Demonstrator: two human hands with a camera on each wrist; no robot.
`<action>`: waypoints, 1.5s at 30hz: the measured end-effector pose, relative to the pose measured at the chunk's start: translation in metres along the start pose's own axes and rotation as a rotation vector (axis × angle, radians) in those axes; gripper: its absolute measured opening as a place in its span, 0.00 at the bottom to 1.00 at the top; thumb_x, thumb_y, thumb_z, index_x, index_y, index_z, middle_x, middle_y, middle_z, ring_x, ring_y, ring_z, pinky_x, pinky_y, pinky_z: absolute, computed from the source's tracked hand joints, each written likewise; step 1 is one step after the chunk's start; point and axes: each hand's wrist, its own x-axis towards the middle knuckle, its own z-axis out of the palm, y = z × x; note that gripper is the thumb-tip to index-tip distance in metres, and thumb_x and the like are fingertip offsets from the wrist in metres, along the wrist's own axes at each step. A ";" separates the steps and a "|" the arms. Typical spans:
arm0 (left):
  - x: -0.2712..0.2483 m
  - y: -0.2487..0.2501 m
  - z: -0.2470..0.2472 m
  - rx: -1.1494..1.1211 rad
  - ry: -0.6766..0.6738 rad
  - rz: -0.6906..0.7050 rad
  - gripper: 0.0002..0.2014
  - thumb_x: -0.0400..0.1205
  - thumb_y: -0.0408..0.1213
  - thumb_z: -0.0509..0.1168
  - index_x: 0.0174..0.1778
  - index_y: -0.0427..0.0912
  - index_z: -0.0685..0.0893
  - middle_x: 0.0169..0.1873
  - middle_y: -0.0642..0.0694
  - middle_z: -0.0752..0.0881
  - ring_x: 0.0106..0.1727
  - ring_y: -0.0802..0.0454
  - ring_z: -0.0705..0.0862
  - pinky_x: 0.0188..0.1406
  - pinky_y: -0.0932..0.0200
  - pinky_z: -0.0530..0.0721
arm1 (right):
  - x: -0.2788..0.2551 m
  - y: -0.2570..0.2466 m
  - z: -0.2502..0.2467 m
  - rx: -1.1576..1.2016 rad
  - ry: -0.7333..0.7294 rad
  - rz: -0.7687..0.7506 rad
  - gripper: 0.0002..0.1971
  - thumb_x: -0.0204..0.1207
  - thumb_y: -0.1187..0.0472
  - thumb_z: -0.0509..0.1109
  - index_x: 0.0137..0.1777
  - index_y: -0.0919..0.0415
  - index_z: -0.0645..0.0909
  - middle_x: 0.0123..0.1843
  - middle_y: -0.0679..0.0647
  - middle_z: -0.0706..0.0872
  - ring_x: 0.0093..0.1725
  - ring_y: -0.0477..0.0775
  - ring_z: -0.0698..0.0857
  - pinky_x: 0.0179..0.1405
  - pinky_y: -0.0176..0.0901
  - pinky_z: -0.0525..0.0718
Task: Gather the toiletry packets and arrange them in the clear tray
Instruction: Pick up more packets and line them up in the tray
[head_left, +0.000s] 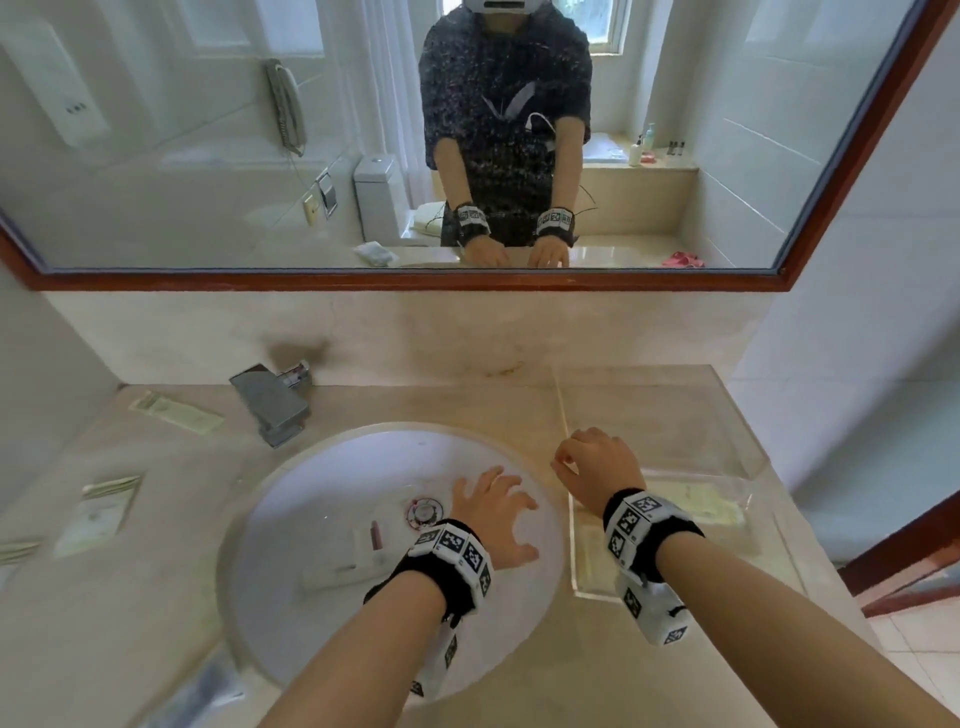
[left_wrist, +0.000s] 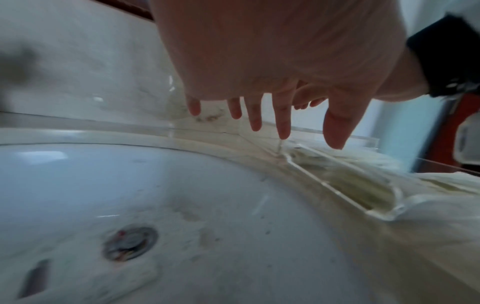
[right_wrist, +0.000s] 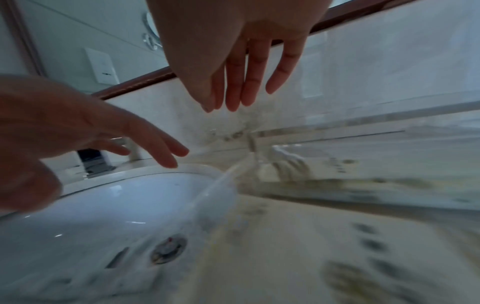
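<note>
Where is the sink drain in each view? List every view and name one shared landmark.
Head: sink drain sits below centre, slightly left.
Left wrist: lower left.
Right wrist: lower left, blurred.
Shared landmark: the clear tray, to the drain's right in each.

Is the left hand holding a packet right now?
No, the left hand hovers over the sink with fingers spread, empty.

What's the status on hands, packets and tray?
Left hand open over the sink, right hand open at the clear tray. Some packets in tray; packet in sink.
</note>
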 end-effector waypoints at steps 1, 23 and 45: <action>-0.007 -0.014 0.000 0.014 -0.028 -0.041 0.31 0.75 0.56 0.65 0.75 0.56 0.68 0.83 0.53 0.55 0.85 0.50 0.44 0.80 0.30 0.43 | 0.004 -0.013 0.003 0.010 -0.003 -0.032 0.12 0.81 0.54 0.62 0.52 0.59 0.86 0.54 0.53 0.88 0.59 0.57 0.82 0.55 0.47 0.74; -0.047 -0.212 0.019 -0.138 -0.318 -0.302 0.24 0.76 0.48 0.67 0.69 0.54 0.74 0.83 0.49 0.57 0.86 0.45 0.41 0.77 0.24 0.34 | 0.058 -0.178 0.117 -0.092 -0.458 -0.128 0.13 0.80 0.56 0.61 0.57 0.58 0.83 0.61 0.54 0.83 0.66 0.59 0.75 0.61 0.50 0.74; 0.050 -0.226 0.094 0.020 -0.287 -0.229 0.24 0.82 0.32 0.63 0.75 0.50 0.70 0.73 0.43 0.67 0.74 0.40 0.68 0.68 0.43 0.75 | 0.044 -0.166 0.234 -0.078 -0.601 -0.072 0.17 0.79 0.69 0.59 0.65 0.58 0.79 0.60 0.54 0.82 0.66 0.60 0.74 0.62 0.57 0.69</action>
